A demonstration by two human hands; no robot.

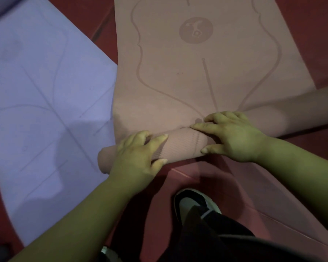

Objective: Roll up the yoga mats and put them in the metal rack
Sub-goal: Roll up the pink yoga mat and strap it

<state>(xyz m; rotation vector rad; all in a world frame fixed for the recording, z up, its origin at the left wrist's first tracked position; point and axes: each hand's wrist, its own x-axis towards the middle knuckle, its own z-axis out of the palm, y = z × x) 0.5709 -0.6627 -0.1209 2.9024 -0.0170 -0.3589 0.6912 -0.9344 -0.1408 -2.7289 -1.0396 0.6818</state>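
Note:
A pink yoga mat (197, 72) with printed lines and a round emblem lies on the red floor, its near end wound into a roll (182, 144). My left hand (138, 154) grips the left part of the roll, fingers curled over it. My right hand (233, 135) presses down on the roll's right part, fingers spread. The roll runs on to the right past my right hand (301, 108). A purple yoga mat (45, 110) lies flat to the left, its edge touching the pink one. The metal rack is not in view.
Red floor (320, 25) shows around both mats. Another pinkish mat or floor panel (254, 195) lies flat under my right arm. My shoe (195, 205) and dark trouser leg stand just below the roll.

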